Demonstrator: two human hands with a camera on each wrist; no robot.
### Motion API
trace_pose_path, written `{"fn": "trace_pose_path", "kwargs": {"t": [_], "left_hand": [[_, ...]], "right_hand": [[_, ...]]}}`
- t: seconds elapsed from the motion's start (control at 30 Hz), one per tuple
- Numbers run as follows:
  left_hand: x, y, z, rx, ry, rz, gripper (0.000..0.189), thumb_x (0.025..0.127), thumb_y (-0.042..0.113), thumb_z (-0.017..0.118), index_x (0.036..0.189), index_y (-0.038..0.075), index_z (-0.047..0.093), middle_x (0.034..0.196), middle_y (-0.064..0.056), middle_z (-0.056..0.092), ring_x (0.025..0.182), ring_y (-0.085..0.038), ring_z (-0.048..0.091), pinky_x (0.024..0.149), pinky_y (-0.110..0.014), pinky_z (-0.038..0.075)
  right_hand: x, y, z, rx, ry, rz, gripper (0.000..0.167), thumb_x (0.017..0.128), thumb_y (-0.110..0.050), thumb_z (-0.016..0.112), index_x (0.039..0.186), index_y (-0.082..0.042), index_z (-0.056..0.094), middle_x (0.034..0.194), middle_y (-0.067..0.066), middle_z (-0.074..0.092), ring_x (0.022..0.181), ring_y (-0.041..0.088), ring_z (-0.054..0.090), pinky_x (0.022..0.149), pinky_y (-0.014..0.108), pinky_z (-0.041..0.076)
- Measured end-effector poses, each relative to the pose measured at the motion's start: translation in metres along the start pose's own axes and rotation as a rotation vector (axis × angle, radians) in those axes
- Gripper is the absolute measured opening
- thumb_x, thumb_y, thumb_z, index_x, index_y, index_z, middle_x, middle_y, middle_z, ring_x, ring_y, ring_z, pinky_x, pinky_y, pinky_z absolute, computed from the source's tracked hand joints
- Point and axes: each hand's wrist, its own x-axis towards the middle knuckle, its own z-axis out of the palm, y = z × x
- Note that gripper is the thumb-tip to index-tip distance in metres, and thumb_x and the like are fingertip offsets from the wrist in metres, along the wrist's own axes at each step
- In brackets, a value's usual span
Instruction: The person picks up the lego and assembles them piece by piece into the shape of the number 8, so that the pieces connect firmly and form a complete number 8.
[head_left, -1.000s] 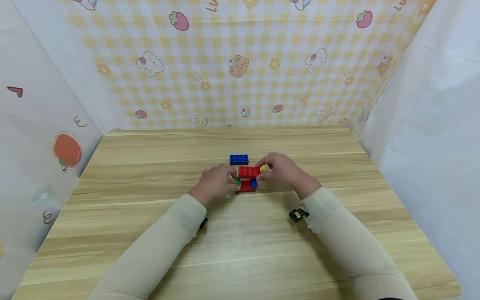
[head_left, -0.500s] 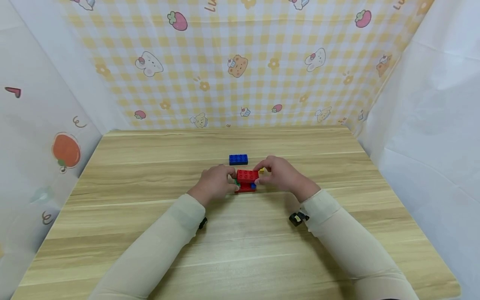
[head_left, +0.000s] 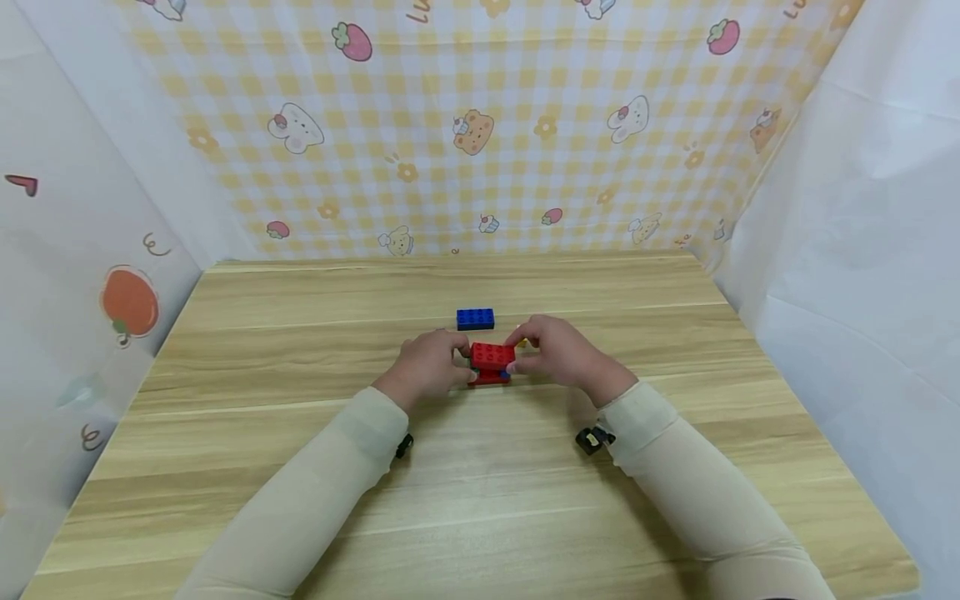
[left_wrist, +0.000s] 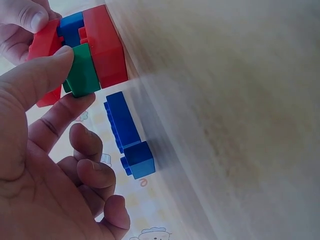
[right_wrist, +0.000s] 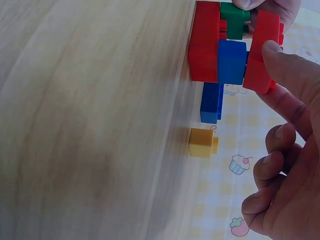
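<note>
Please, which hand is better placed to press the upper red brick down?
Probably the right hand: it pinches the upper red brick itself, while the left hand is busy pinching the green brick beneath.

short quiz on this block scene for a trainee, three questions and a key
1. Which plastic block does the left hand grip: a) yellow, b) green, c) blue?
2. True or false: the right hand grips the small yellow plastic block.
3. Which two small blocks stand on the lower red rectangular plastic brick?

Key: 1. b, small green plastic block. 2. False; it grips the upper red rectangular plastic brick. 3. Green, plus a small blue plastic block.
</note>
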Motion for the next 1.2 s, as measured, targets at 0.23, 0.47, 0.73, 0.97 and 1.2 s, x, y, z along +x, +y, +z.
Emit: {"fn": "trace_pose_path", "kwargs": {"t": [0.23,0.47,0.73,0.97,1.2], "left_hand": [[0.0,-0.002,0.002,-0.023,0.001,-0.005,0.025,0.092,0.033,0.083,0.107,0.018,0.07,0.104,0.001,0.069,0.09,-0.024,0.06,0.095,-0.047,0.037],[0.001,-0.005,0.002,-0.052,-0.01,-0.015,0.031,0.092,0.034,0.083,0.113,0.016,0.07,0.095,-0.001,0.064,0.088,-0.024,0.057,0.091,-0.045,0.034],[-0.003,-0.003,-0.003,-0.11,0.029,0.031,0.043,0.094,0.038,0.081,0.131,0.022,0.065,0.093,-0.005,0.06,0.077,-0.024,0.054,0.077,-0.039,0.038],[-0.007,-0.001,-0.008,-0.149,0.056,0.068,0.031,0.1,0.037,0.073,0.127,0.023,0.069,0.098,-0.006,0.055,0.074,-0.022,0.05,0.062,-0.033,0.039],[-0.009,-0.001,-0.007,-0.146,0.061,0.06,0.027,0.1,0.033,0.074,0.123,0.022,0.07,0.097,-0.006,0.055,0.076,-0.022,0.05,0.064,-0.034,0.039]], "right_hand": [[0.001,-0.004,0.0,-0.037,-0.005,0.015,0.03,0.089,-0.027,0.088,0.116,-0.014,0.08,0.107,0.009,0.068,0.088,0.021,0.052,0.081,0.037,0.044],[0.002,-0.009,-0.003,-0.081,-0.015,-0.015,0.03,0.089,-0.026,0.087,0.116,-0.012,0.08,0.108,0.011,0.07,0.086,0.021,0.053,0.081,0.037,0.045],[0.002,-0.01,-0.005,-0.134,-0.029,-0.028,0.032,0.089,-0.027,0.087,0.116,-0.011,0.08,0.102,0.012,0.068,0.082,0.02,0.051,0.076,0.035,0.044],[0.005,-0.012,-0.004,-0.142,-0.035,-0.024,0.032,0.089,-0.027,0.087,0.116,-0.012,0.08,0.101,0.009,0.067,0.084,0.02,0.053,0.078,0.035,0.046],[0.005,-0.013,-0.004,-0.142,-0.036,-0.016,0.031,0.089,-0.027,0.087,0.116,-0.012,0.08,0.103,0.01,0.068,0.086,0.02,0.054,0.08,0.036,0.047]]}}
